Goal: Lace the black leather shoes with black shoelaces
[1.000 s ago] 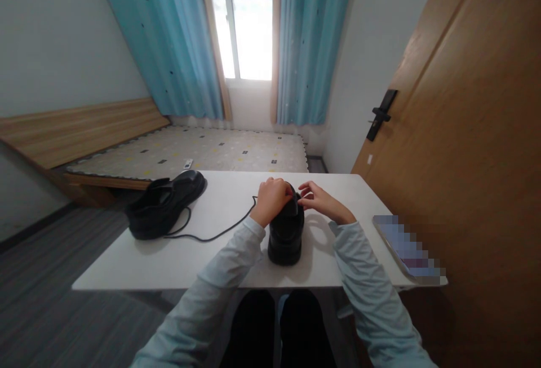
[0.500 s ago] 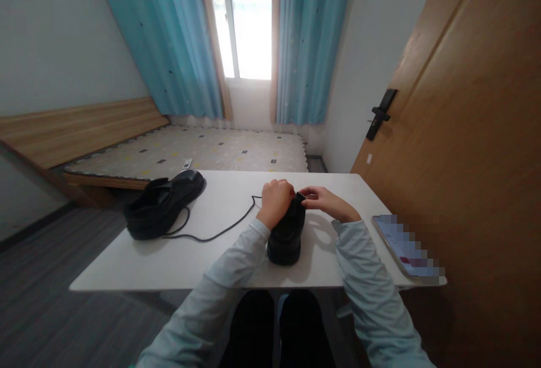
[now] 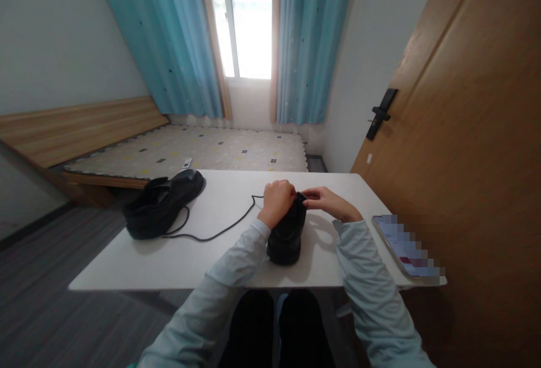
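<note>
A black shoe (image 3: 284, 251) stands on the white table (image 3: 236, 261) in front of me, its heel end toward me. My left hand (image 3: 276, 202) is closed over the shoe's left side; its fingertips and anything in them are hidden. With thumb and fingers pinched, my right hand (image 3: 327, 202) grips the raised flap at the shoe's opening from the right. A thin black cord, seemingly a shoelace (image 3: 224, 234), trails across the tabletop and passes out of sight behind my left hand. Its other end lies beside a second black shoe (image 3: 163, 207) at the table's left.
A tablet-like device (image 3: 406, 249), partly blurred out, lies at the table's right edge. Close by on the right is a wooden door (image 3: 460, 148) with a black handle. A bed (image 3: 211, 145) stands behind the table, bearing a small white object (image 3: 187, 163).
Both hands have barely shifted, by a slight amount to the right at the shoe's opening. The shoes and the cord lie as before.
</note>
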The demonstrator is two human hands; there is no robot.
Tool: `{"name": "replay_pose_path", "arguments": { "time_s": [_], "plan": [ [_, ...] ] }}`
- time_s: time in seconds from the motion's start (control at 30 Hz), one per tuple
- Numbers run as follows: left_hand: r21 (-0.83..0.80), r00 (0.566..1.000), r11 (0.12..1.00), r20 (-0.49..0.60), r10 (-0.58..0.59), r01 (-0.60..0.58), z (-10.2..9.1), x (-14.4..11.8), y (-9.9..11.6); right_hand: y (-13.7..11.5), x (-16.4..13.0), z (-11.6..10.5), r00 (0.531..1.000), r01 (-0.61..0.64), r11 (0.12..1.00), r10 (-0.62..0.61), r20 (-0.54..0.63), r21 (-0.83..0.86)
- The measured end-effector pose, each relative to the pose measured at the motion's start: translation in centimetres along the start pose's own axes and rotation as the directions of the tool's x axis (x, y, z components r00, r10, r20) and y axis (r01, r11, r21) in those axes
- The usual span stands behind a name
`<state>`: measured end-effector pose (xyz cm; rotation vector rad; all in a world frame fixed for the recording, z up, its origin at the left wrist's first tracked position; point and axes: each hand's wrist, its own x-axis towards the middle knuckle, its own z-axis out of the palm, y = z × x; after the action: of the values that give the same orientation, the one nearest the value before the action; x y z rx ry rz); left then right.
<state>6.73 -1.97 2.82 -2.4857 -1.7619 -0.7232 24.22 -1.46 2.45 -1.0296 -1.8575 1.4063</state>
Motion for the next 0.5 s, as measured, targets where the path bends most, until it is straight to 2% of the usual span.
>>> {"name": "replay_pose_path", "arguments": {
  "time_s": [0.23, 0.4, 0.5],
  "plan": [
    [-0.004, 0.999, 0.999, 0.022, -0.04, 0.04, 0.1, 0.1, 0.0, 0.9, 0.7, -0.2, 0.994, -0.061, 0.996, 0.067, -0.084, 0.061],
    [-0.009, 0.995, 0.998, 0.073, -0.062, 0.063, -0.1, 0.2, 0.3, 2.1, 2.2, 0.4, 0.965, -0.02, 0.993, -0.012, -0.26, -0.119],
    [-0.032, 0.994, 0.997, 0.086, -0.071, 0.074, -0.2, 0.2, 0.4, 2.6, 2.7, 0.7, 0.95, -0.009, 0.982, -0.05, -0.308, -0.188]
  ]
}}
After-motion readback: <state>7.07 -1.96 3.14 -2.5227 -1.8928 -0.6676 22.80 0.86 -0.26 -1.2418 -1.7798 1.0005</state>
